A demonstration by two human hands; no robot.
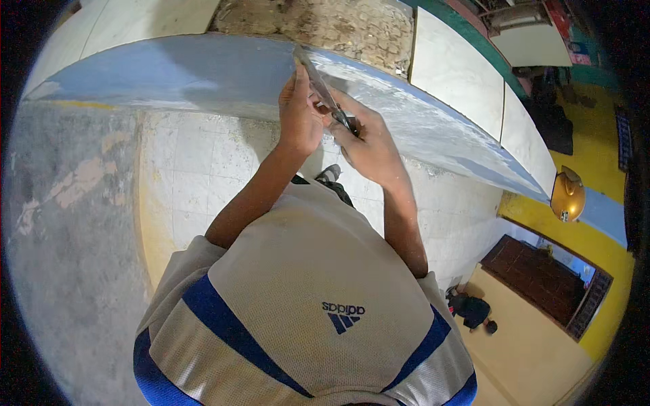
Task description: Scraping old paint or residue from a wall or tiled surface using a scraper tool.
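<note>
My right hand is closed around the dark handle of a flat-bladed metal hand tool, a trowel or a scraper. Its long grey blade points up and left, the tip at the upper edge of a blue-painted low wall. My left hand is raised beside the blade, one fingertip close to its tip; whether it grips the blade is not clear. White, streaky filler or plaster covers the wall face to the right. Behind the wall's edge lies a rough, bare mortar bed.
White tiles flank the mortar bed. Below are a pale tiled floor and, at the left, a patchy grey surface. A gold helmet is at the wall's right end. Another person is farther off at the lower right.
</note>
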